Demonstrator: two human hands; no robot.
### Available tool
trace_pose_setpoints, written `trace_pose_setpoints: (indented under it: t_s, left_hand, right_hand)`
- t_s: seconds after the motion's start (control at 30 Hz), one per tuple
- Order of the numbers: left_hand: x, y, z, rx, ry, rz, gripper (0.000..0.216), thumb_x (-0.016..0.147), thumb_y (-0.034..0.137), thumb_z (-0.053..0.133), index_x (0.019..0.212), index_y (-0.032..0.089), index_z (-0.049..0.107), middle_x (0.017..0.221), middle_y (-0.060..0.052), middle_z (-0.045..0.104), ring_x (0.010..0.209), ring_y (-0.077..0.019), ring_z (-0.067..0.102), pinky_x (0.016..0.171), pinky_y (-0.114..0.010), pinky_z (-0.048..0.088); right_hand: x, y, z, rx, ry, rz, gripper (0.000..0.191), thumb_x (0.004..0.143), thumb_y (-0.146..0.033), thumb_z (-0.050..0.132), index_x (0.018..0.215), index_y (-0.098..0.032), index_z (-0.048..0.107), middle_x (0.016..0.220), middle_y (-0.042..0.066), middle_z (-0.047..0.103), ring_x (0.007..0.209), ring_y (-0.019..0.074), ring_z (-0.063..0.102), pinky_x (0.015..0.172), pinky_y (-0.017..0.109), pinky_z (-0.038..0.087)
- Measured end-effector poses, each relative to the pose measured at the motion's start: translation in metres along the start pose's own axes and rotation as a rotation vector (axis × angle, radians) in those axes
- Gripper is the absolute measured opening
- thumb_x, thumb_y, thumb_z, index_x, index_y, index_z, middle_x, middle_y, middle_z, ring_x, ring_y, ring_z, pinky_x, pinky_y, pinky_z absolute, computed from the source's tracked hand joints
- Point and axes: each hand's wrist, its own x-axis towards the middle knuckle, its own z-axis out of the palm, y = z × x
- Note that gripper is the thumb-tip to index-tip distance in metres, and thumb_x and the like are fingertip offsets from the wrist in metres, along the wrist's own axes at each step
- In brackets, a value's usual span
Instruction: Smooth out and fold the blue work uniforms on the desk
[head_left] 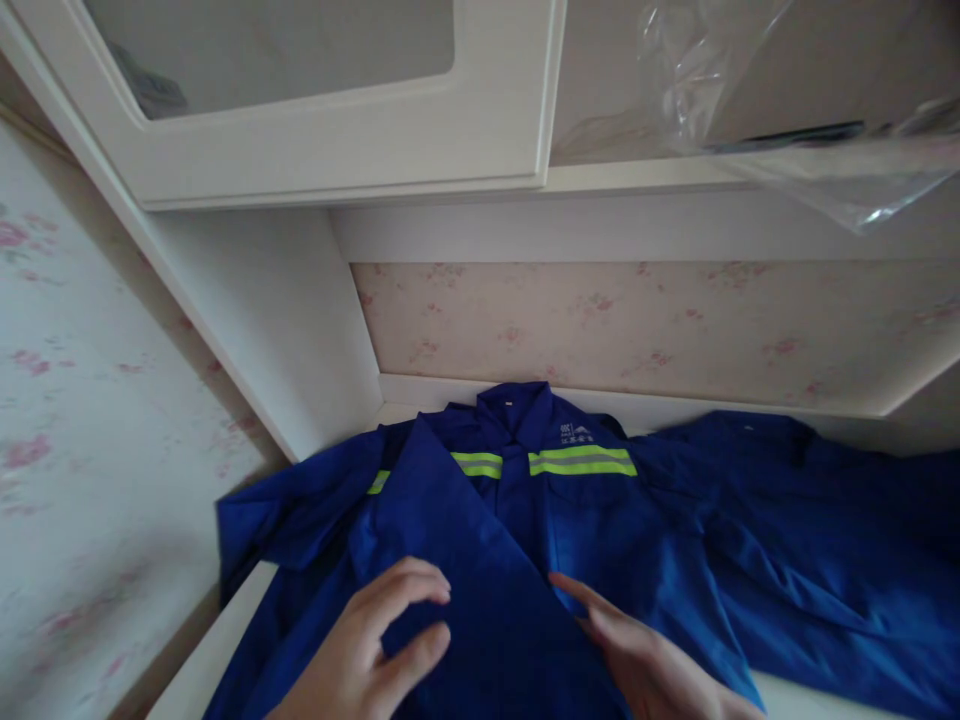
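Left hand [367, 650] fingers [409, 585] curled on folded-over sleeve [465, 560]; right hand [645, 665] flat, spread on blue jacket [600, 520]. Other sleeve [787, 530] unfolded toward bench right edge.

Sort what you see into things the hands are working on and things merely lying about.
In hand: blue work jacket, with left hand and right hand resting flat on its folded sleeve.
Lying about: plastic bag, cabinet door, second blue garment.
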Motion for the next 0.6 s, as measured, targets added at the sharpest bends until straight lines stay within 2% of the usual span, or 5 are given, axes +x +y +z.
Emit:
trace_pose_setpoints:
  t_s: [0.13, 0.33, 0.43, 0.57, 0.6]
  left_hand:
    - [0.036, -0.034, 0.016, 0.316, 0.079, -0.076, 0.038, 0.095, 0.048, 0.046, 0.122, 0.028, 0.063, 0.136, -0.007, 0.059, 0.124, -0.0235, 0.057, 0.108, -0.038, 0.045]
    - [0.057, -0.087, 0.062, 0.667, -0.066, -0.121, 0.062, 0.094, 0.059, 0.036, 0.146, 0.026, 0.042, 0.157, -0.007, 0.036, 0.145, -0.0331, 0.030, 0.116, -0.063, 0.025]
    - [0.052, -0.105, 0.079, 0.739, -0.113, -0.145, 0.063, 0.094, 0.061, 0.032, 0.147, 0.027, 0.039, 0.158, -0.005, 0.031, 0.146, -0.0324, 0.026, 0.117, -0.064, 0.020]
    - [0.049, -0.116, 0.084, 0.764, -0.113, -0.151, 0.065, 0.094, 0.063, 0.030, 0.149, 0.029, 0.034, 0.159, -0.002, 0.027, 0.147, -0.0303, 0.024, 0.118, -0.061, 0.018]
    - [0.049, -0.117, 0.084, 0.765, -0.115, -0.155, 0.065, 0.094, 0.063, 0.030, 0.149, 0.029, 0.034, 0.159, -0.002, 0.026, 0.147, -0.0301, 0.023, 0.119, -0.060, 0.018]
  right_hand:
    - [-0.019, 0.027, -0.030, -0.231, 0.107, 0.029, 0.089, 0.062, -0.028, 0.082, 0.143, -0.033, 0.046, 0.135, 0.006, 0.058, 0.133, 0.0279, 0.047, 0.112, 0.040, 0.035]
    - [-0.060, 0.025, -0.062, -0.396, 0.241, -0.006, 0.071, 0.075, -0.048, 0.074, 0.140, -0.028, 0.052, 0.127, 0.010, 0.063, 0.103, 0.0245, 0.066, 0.090, 0.038, 0.052]
    - [-0.086, 0.007, -0.110, -0.403, 0.553, -0.109, 0.055, 0.080, -0.060, 0.064, 0.121, -0.024, 0.065, 0.114, 0.011, 0.069, 0.088, 0.0245, 0.069, 0.080, 0.039, 0.057]
    - [-0.128, -0.021, -0.211, -0.644, 1.270, -0.378, 0.055, 0.083, -0.068, 0.044, 0.107, -0.022, 0.064, 0.101, 0.017, 0.070, 0.082, 0.0296, 0.072, 0.069, 0.041, 0.061]
    - [-0.139, -0.028, -0.234, -0.727, 1.365, -0.405, 0.060, 0.084, -0.069, 0.036, 0.108, -0.022, 0.063, 0.096, 0.019, 0.069, 0.077, 0.0312, 0.072, 0.064, 0.043, 0.060]
